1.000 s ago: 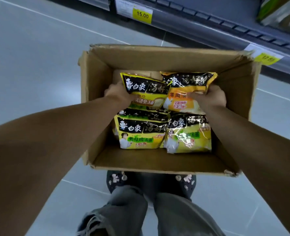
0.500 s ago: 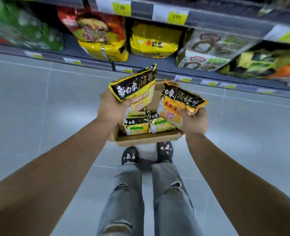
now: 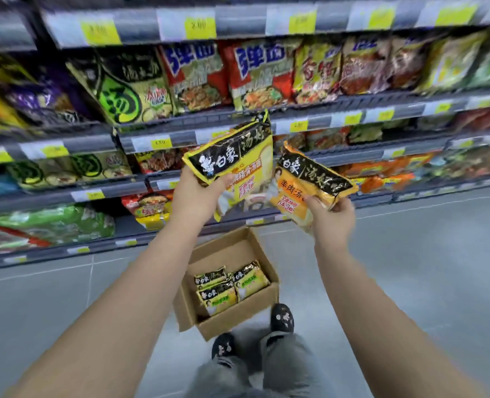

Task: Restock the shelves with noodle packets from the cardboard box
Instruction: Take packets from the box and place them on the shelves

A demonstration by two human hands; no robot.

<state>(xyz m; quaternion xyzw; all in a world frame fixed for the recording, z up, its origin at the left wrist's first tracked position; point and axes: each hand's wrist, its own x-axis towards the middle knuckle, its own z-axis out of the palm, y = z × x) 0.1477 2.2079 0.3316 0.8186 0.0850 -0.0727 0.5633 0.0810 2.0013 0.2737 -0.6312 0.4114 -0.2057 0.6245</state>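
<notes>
My left hand [image 3: 198,193] grips a yellow and black noodle packet [image 3: 238,156], held up and tilted in front of the shelves. My right hand [image 3: 331,216] holds an orange and black noodle packet [image 3: 310,182] just to its right. Both packets hang in the air well above the open cardboard box [image 3: 238,314], which stands on the floor by my feet. Inside the box lie three more yellow noodle packets [image 3: 229,285], towards its near end.
Grey shelves [image 3: 238,116] in several tiers run across the view, stocked with blurred noodle packs and lined with yellow price tags [image 3: 200,25]. Grey tiled floor [image 3: 410,268] spreads around the box. My two shoes [image 3: 281,317] stand just behind the box.
Both hands have lifted a packet each out of the box and raised them to shelf height. My view has swung up from the box to the shelves.
</notes>
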